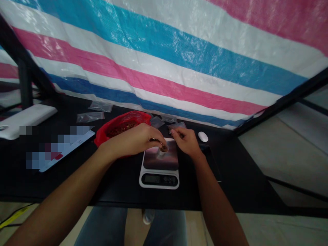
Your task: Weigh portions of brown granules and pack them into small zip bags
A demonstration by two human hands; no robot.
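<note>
- Your left hand bends its fingers at the small cup, mid-frame over the scale; you can't tell whether they grip it.
- Your right hand has its fingertips bunched by a clear bag; its grip is unclear.
- The cup looks light and easily tipped; best held by its sides, below the rim.
- The red bag crowds your left wrist; the table offers room at lower right, its front edge below the scale.
</note>
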